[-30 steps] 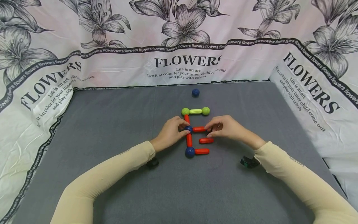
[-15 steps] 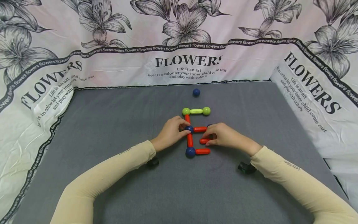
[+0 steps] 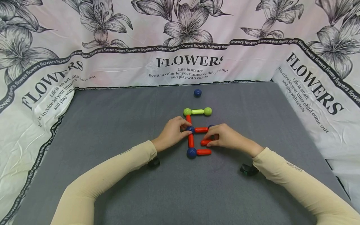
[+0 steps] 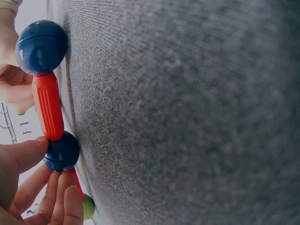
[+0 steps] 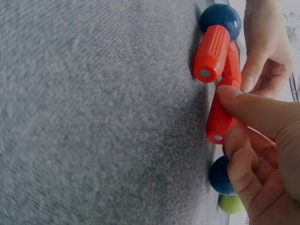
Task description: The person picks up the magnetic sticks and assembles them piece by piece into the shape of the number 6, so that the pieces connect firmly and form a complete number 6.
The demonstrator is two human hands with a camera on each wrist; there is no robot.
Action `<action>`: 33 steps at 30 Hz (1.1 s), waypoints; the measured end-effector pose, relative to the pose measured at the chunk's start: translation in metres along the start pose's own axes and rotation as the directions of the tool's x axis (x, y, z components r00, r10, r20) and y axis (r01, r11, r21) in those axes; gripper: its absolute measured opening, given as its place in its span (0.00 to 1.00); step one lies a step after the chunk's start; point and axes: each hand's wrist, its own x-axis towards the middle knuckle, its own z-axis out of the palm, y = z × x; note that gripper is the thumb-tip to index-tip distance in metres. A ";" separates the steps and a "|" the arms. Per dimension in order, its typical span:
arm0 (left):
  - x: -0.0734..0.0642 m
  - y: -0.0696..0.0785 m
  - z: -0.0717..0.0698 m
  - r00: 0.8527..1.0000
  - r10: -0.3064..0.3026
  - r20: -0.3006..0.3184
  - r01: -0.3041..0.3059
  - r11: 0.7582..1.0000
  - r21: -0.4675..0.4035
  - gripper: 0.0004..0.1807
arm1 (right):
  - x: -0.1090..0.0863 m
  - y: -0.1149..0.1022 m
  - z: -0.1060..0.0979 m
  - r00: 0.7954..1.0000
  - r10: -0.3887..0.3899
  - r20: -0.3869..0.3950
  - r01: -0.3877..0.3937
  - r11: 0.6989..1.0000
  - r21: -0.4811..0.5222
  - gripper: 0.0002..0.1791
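My left hand (image 3: 171, 133) pinches the middle blue ball (image 4: 62, 153) between thumb and fingers. From that ball one red magnetic rod (image 3: 191, 141) runs to a nearer blue ball (image 3: 192, 152), and another red rod (image 3: 188, 119) to a green ball (image 3: 187, 112). A third rod (image 3: 201, 129) points right toward a blue ball (image 3: 211, 126), mostly hidden behind my right hand (image 3: 226, 136). That hand pinches a separate red rod (image 5: 218, 119), its metal tip facing the right wrist camera. Just nearer, a red rod (image 3: 204, 152) extends right from the nearest blue ball.
Beyond the hands, a light-green rod (image 3: 197, 111) joins the green ball to a second green ball (image 3: 207, 111). A lone blue ball (image 3: 197, 92) lies farther back on the grey cloth (image 3: 118, 125). Flower-printed fabric (image 3: 121, 68) hangs behind and at both sides.
My right hand has come nearer from the end of the middle rod and now pinches the separate red rod. The left hand stays on the middle blue ball.
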 end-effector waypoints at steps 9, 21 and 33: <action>0.005 0.003 -0.003 1.000 0.002 0.021 -0.003 0.999 0.045 0.14 | -0.003 0.005 -0.006 0.998 0.063 -0.019 -0.060 0.992 0.108 0.11; 0.021 0.017 0.000 0.990 0.113 0.085 -0.118 0.991 0.057 0.13 | -0.012 0.016 -0.034 0.954 0.292 0.070 -0.300 0.908 0.294 0.11; 0.053 0.029 0.013 0.943 0.205 0.263 -0.231 0.970 0.073 0.20 | -0.014 0.018 -0.042 0.902 0.384 0.196 -0.430 0.827 0.362 0.18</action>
